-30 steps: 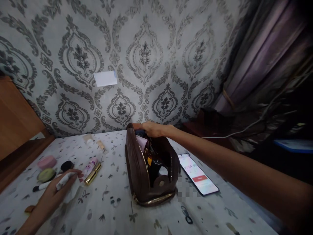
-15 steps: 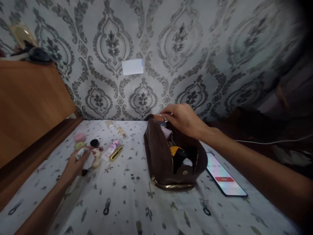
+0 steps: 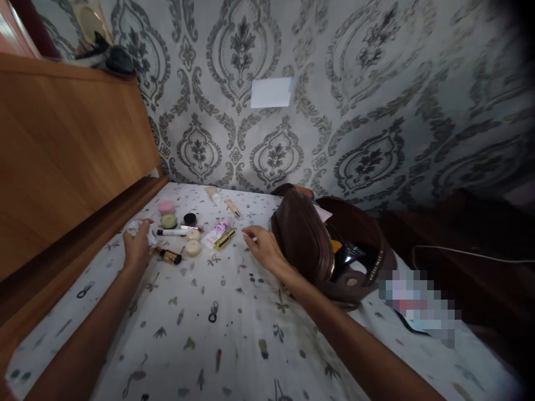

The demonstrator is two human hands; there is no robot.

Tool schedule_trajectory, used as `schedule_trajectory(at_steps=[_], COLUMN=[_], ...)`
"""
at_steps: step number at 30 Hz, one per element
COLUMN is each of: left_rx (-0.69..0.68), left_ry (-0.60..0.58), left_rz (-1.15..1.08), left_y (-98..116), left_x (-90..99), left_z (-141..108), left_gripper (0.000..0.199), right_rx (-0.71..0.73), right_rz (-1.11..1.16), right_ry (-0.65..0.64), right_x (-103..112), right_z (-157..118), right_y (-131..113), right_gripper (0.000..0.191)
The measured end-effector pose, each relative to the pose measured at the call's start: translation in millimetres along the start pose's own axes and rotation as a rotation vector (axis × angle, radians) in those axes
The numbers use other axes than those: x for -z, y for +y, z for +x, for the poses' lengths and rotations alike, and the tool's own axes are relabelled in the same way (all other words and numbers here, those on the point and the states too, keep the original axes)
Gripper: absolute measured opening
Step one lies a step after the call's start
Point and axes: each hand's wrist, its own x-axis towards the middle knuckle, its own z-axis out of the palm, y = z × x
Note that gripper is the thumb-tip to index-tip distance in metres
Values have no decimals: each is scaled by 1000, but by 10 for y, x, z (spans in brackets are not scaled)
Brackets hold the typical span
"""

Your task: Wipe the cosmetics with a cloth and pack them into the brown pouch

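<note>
Tablecloth (image 3: 196, 345), gold tube (image 3: 224, 239) slanting away rightward, left grip (image 3: 137, 245) clutching white wad (image 3: 133, 226), right grip (image 3: 266, 250) unclear

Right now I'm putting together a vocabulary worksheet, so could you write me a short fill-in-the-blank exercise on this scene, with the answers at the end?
The crumpled white cloth or tissue is in the person's ____ hand.
The hand nearest the bag is the person's ____ one.
The leather-looking outside of the bag is ____ in colour.
Directly behind the green pot sits a ____ one.

Missing words: left; right; brown; pink.
</note>
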Motion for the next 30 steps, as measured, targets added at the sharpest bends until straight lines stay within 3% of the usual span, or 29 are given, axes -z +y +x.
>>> schedule_trajectory(at_steps=[6, 12, 22, 26, 30], left_rx=[93, 72, 53, 52, 63], left_ry=[27, -41, -103, -102, -73], left_rz=[-49, -50, -65, -83, -101], left_y=[-176, -212, -226, -240, -253], left_x=[63, 83, 88, 96, 109], left_z=[32, 40, 48, 86, 125], left_gripper=[34, 30, 28, 28, 28], right_rx=[-203, -235, -88, -38, -8], right_rz=[-92, -126, -131, -146, -177], right_ry=[115, 167, 180, 114, 27], right_x=[-496, -746, -860, -784, -649], right_z=[701, 974, 984, 954, 988], right_y=[58, 108, 276, 282, 206], right_gripper=[45, 44, 35, 34, 50])
